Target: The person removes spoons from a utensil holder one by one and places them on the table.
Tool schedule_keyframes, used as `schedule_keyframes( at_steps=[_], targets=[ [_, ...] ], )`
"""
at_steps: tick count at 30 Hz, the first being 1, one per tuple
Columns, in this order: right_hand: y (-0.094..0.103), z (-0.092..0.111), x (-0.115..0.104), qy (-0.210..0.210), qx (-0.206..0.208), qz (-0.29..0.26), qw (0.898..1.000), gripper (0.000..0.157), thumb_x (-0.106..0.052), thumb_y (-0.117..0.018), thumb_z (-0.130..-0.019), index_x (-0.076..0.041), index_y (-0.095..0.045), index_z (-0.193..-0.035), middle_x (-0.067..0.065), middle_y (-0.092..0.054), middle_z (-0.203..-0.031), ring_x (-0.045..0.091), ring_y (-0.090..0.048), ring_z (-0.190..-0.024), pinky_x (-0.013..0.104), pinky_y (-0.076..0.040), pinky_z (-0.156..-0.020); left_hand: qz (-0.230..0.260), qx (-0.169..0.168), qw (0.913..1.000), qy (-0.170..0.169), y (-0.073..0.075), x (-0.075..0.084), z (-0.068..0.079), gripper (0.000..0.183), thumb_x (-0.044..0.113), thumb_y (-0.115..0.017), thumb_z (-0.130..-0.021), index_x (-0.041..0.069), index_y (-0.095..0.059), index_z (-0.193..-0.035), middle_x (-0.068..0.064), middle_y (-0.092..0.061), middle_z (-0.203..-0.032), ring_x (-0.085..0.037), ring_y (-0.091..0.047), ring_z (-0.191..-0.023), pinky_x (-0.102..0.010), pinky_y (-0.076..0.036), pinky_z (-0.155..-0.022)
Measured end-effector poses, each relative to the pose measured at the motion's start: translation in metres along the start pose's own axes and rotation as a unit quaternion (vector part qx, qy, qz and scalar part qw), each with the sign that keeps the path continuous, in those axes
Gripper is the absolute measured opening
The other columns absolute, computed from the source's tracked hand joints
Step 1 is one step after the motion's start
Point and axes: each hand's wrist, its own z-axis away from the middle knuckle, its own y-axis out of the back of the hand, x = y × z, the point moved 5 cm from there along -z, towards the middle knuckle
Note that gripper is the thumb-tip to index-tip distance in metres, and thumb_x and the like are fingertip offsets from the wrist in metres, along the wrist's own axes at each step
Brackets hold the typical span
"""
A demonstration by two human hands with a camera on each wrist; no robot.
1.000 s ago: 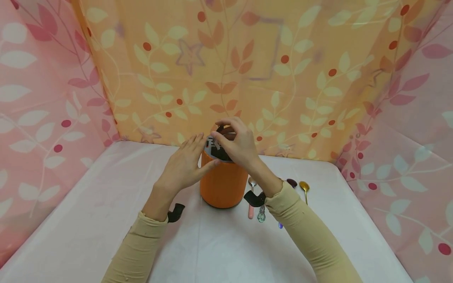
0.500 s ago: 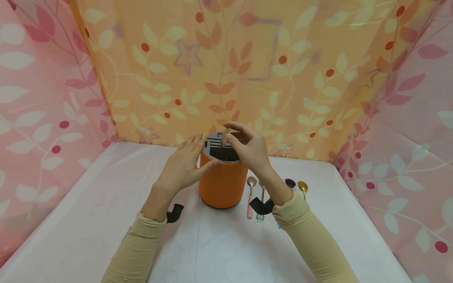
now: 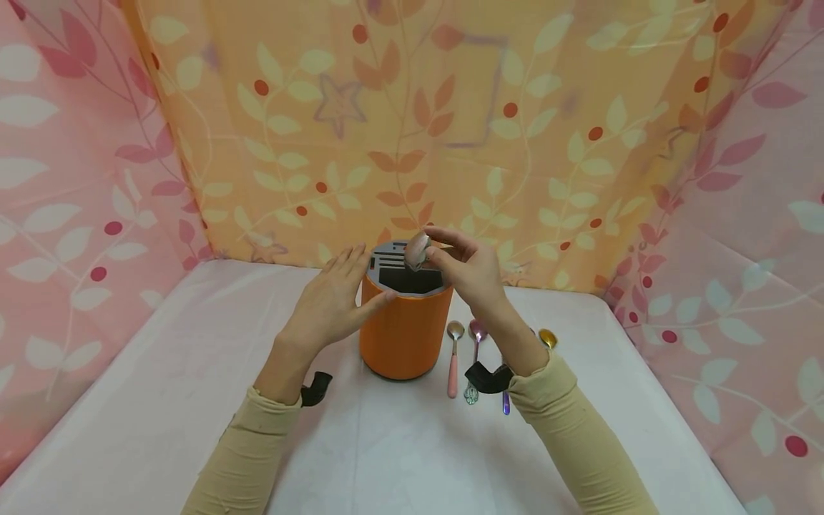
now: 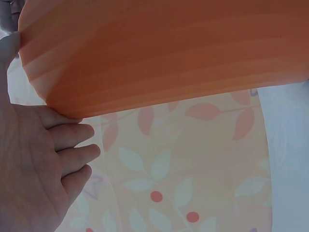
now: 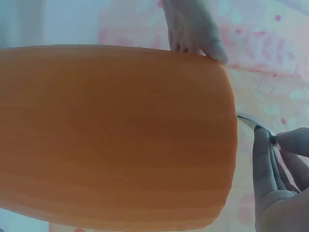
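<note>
An orange utensil holder (image 3: 405, 332) with a grey slotted top stands upright on the table. My left hand (image 3: 331, 300) rests against its left side, fingers straight, thumb along the front near the rim. In the left wrist view the fingertips (image 4: 79, 133) lie right at the orange wall. Just over the slotted top, my right hand (image 3: 470, 272) pinches a spoon between thumb and fingers. The spoon's bowl (image 3: 418, 252) shows above the large front opening, while its handle is hidden by the hand. In the right wrist view the spoon (image 5: 251, 120) appears edge-on beside the holder's rim.
Right of the holder lie several spoons: one with a pink handle (image 3: 453, 375), one with a purplish bowl (image 3: 478, 329) and clear handle end, and a gold one (image 3: 548, 337). My right forearm covers part of the row. Patterned cloth (image 3: 309, 129) hangs behind the table.
My right hand has drawn back to the right from the holder's top, and the spoon's bowl has come into view. The left hand stays at the holder's side.
</note>
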Motion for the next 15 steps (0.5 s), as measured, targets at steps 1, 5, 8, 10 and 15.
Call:
schedule_keyframes(
  at_steps=[1, 5, 8, 10, 15],
  targets=[
    [0.0006, -0.0009, 0.0006, -0.005, 0.000, -0.004, 1.000, 0.035, -0.001, -0.069, -0.099, 0.002, -0.068, -0.134, 0.014, -0.067, -0.137, 0.017, -0.073, -0.098, 0.033, -0.063, -0.088, 0.000, 0.000, 1.0000, -0.001, 0.0000, 0.0001, 0.0000, 0.098, 0.073, -0.045, -0.100, 0.001, -0.027, -0.164, -0.017, -0.024, -0.170, -0.036, -0.020, -0.158, -0.051, -0.018, -0.129],
    [0.0016, -0.0033, 0.0008, -0.020, 0.007, -0.004, 1.000, 0.033, 0.000, -0.070, -0.098, 0.003, -0.070, -0.131, 0.017, -0.070, -0.128, 0.020, -0.072, -0.097, 0.035, -0.064, -0.086, 0.000, 0.000, 1.0000, -0.003, 0.0000, 0.0003, 0.0001, 0.097, 0.072, -0.046, -0.100, 0.001, -0.027, -0.164, -0.018, -0.024, -0.170, -0.037, -0.021, -0.158, -0.051, -0.018, -0.129],
    [0.0005, -0.0048, 0.0000, -0.028, 0.010, -0.004, 1.000, 0.032, 0.000, -0.072, -0.097, 0.002, -0.071, -0.129, 0.017, -0.070, -0.125, 0.023, -0.072, -0.097, 0.037, -0.064, -0.083, -0.002, 0.003, 1.0000, -0.003, 0.0006, 0.0001, 0.0000, 0.097, 0.072, -0.046, -0.101, 0.001, -0.027, -0.164, -0.018, -0.025, -0.170, -0.036, -0.021, -0.158, -0.050, -0.018, -0.129],
    [-0.0007, -0.0051, -0.0010, -0.031, 0.009, -0.010, 0.999, 0.032, -0.001, -0.072, -0.097, 0.002, -0.071, -0.129, 0.017, -0.070, -0.125, 0.023, -0.072, -0.097, 0.038, -0.065, -0.082, -0.003, 0.005, 1.0000, -0.003, 0.0011, 0.0001, 0.0001, 0.097, 0.072, -0.046, -0.101, 0.001, -0.027, -0.164, -0.018, -0.025, -0.170, -0.037, -0.022, -0.158, -0.050, -0.018, -0.129],
    [-0.0014, -0.0028, -0.0050, -0.026, 0.011, -0.030, 0.999, 0.030, 0.002, -0.070, -0.097, 0.006, -0.070, -0.127, 0.016, -0.068, -0.130, 0.024, -0.072, -0.100, 0.039, -0.065, -0.082, -0.002, -0.001, 1.0000, -0.003, 0.0000, 0.0001, 0.0008, 0.097, 0.072, -0.046, -0.101, 0.001, -0.027, -0.164, -0.018, -0.024, -0.170, -0.037, -0.021, -0.158, -0.051, -0.018, -0.129]
  ],
)
